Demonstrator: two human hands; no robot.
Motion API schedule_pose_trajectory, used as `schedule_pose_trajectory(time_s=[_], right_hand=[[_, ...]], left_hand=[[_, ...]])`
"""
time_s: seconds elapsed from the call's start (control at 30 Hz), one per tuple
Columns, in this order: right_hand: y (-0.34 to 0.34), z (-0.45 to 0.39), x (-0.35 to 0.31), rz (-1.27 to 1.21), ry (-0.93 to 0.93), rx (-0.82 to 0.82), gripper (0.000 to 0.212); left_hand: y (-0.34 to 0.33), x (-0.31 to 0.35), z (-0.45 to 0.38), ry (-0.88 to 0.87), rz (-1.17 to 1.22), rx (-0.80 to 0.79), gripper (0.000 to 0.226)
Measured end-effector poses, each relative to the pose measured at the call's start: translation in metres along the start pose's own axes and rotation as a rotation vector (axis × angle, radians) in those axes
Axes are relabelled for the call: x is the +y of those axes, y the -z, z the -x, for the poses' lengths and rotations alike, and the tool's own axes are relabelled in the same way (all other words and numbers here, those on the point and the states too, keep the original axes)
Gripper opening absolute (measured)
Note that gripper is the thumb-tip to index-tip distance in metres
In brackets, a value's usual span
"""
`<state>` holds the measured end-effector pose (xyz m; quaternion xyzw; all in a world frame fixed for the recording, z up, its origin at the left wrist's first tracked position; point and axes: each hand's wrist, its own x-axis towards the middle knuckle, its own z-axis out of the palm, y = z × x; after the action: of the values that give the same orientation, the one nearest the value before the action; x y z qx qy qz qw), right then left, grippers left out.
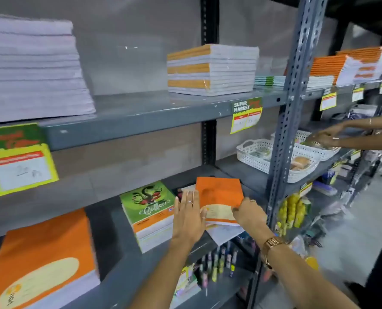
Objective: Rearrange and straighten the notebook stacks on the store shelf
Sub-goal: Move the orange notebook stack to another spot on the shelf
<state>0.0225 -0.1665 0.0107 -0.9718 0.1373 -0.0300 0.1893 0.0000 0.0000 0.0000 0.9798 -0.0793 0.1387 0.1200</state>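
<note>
Both forearms reach up from the bottom edge toward the orange notebook stack [219,197] on the lower shelf [123,264]; use that stack as landmark. Left hand [189,216] lies flat and spread, fingers together and extended, pressed against the stack's left side. Right hand [248,214], gold watch on its wrist, pinches the near right corner of the top orange notebook, fingers curled on the cover edge. Neither hand lifts anything clear; the stack rests on the shelf. Top cover sits skewed, and white sheets [225,233] under it stick out past the shelf's front lip, fanned toward the camera.

Left of the stack, just beside the left hand: green-cover notebook stack [150,210], fairly square. Further left, well apart: large orange notebook pile [45,264]. Above the stack, on the upper shelf: shrink-wrapped orange-and-white bundle [212,70]. Right of the stack, past the perforated upright [290,121]: white baskets [275,157], where another person's hands [328,137] work.

Key relation: stack lies straight ahead between the hands, long axis running front to back into the shelf, slightly rotated. Right hand is nearer the protruding corner. Likely step: squaring this stack, left hand as stop, right pushing the loose edges back. Task looks partway done.
</note>
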Motion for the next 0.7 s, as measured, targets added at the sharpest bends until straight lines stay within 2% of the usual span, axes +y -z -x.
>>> schedule_pose_trajectory(time_s=[0.1,0.2,0.27,0.33,0.43,0.53,0.6,0.7], right_hand=[[-0.011,-0.017,0.013,-0.063,-0.025,-0.105,0.033],[-0.024,-0.031,0.020,-0.158,-0.053,-0.175,0.046],[-0.027,-0.039,0.025,-0.251,-0.079,-0.190,0.047],[-0.030,-0.046,0.028,-0.446,-0.174,-0.243,0.041],[-0.033,-0.054,0.027,-0.801,-0.372,-0.337,0.020],[-0.031,-0.060,0.025,-1.027,-0.424,-0.290,0.016],[-0.028,-0.060,0.029,-1.125,-0.384,-0.234,0.026],[-0.018,-0.050,0.035,-1.197,-0.279,-0.195,0.027]], left_hand=[[-0.026,0.007,-0.007,0.024,-0.080,-0.112,0.060],[-0.048,0.012,-0.006,0.004,-0.173,-0.162,0.063],[-0.056,0.012,-0.004,-0.010,-0.206,-0.162,0.064],[-0.061,0.012,-0.004,-0.010,-0.224,-0.165,0.064],[-0.063,0.012,-0.003,0.008,-0.253,-0.170,0.065],[-0.063,0.012,-0.003,0.017,-0.250,-0.160,0.065],[-0.060,0.013,-0.004,0.025,-0.216,-0.140,0.065],[-0.055,0.013,-0.005,0.064,-0.100,-0.072,0.062]])
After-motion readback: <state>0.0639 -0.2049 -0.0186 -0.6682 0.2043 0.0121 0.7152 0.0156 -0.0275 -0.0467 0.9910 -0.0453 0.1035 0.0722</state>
